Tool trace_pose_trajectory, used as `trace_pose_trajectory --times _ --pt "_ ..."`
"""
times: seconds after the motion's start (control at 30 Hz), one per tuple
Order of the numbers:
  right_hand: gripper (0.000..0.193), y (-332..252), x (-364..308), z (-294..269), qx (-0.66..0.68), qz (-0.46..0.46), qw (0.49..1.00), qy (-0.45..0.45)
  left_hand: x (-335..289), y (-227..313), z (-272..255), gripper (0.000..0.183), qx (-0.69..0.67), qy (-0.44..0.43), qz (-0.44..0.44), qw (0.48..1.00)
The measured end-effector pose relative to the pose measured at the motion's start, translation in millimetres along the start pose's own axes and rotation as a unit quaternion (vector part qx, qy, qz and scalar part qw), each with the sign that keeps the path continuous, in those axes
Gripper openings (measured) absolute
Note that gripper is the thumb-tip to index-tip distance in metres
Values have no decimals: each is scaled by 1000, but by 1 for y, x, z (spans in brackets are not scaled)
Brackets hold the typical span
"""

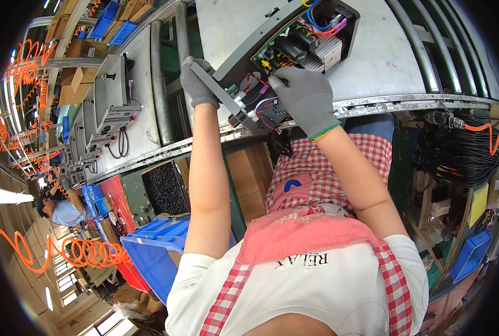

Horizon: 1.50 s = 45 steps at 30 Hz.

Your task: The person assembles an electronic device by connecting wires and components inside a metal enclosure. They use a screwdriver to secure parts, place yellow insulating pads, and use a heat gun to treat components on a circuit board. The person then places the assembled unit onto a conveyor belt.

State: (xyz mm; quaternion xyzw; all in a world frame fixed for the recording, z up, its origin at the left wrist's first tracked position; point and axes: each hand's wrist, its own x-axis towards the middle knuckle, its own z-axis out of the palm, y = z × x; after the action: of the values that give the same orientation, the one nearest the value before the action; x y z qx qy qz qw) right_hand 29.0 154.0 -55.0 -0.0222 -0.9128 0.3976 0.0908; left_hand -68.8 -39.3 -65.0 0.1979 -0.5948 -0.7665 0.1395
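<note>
An open grey metal housing lies on a white board. Inside it are a circuit board, black cylindrical parts, a silver finned heat sink and coloured wires. My left hand, in a grey glove, grips the near left end of the housing, its fingers wrapped round the panel edge. My right hand, gloved too, reaches in over the wiring. Its thumb and forefinger are closed beside a small yellow connector and a pink wire terminal; what they pinch is hidden.
Steel rollers run at the right, others at the left. More grey housings stand along the line to the left. A blue bin and a box of black small parts are below left. Black cables hang at the right.
</note>
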Motion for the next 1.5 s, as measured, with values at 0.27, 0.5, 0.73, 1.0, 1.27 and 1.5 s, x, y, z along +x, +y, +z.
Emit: trace_pose_trajectory --times 0.27,0.5,0.73,1.0,1.27,1.5 --pt "27 -7 1 25 -84 88 993 -7 3 -3 -6 25 8 -19 10 1000" --pt "27 -3 0 37 -94 77 991 54 9 -8 -10 33 20 -13 4 1000" --pt "23 -2 4 41 -10 80 995 61 19 -17 -13 32 10 -3 -18 1000" --pt "13 15 6 7 698 217 655 -192 36 -35 -17 42 19 -11 -17 1000" --pt "17 16 -19 2 607 127 780 -90 40 -38 -23 40 41 -16 -16 999" --pt "15 35 -17 -7 558 127 814 -101 25 -26 -18 36 -5 -21 -31 999"
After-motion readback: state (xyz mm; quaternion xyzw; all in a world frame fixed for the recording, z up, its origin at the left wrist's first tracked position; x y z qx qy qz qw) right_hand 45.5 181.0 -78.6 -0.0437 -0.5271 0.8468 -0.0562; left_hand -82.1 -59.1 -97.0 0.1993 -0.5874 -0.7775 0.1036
